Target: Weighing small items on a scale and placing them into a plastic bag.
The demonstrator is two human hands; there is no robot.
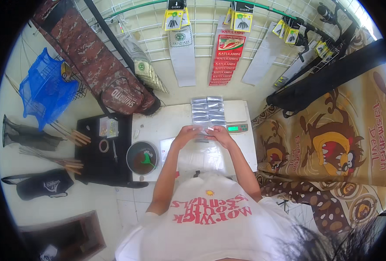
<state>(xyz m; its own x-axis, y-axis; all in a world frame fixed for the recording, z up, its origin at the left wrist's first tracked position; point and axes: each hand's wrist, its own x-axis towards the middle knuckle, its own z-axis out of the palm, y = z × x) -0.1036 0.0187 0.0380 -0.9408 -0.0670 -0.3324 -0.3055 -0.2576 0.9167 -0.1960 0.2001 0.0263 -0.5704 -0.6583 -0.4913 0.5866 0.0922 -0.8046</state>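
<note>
My left hand [185, 136] and my right hand [221, 135] meet over the white table [147, 124]. Between their fingertips they pinch a small clear plastic bag [203, 131]; what it contains is too blurred to tell. Just beyond my fingers lie two columns of filled plastic packets [208, 111], dark inside and overlapping. Flat clear plastic [211, 158] is spread below my hands. To the right of my right hand sits a digital scale [237, 128] with a lit green display.
At left a dark bucket [131, 160] holds brown grainy material and a green scoop [146, 159]. A black-covered surface [95, 163] beside it carries a tape roll [103, 145] and small packets [108, 127]. Bait packets [227, 58] hang on a wire grid behind; a patterned curtain [310, 137] hangs right.
</note>
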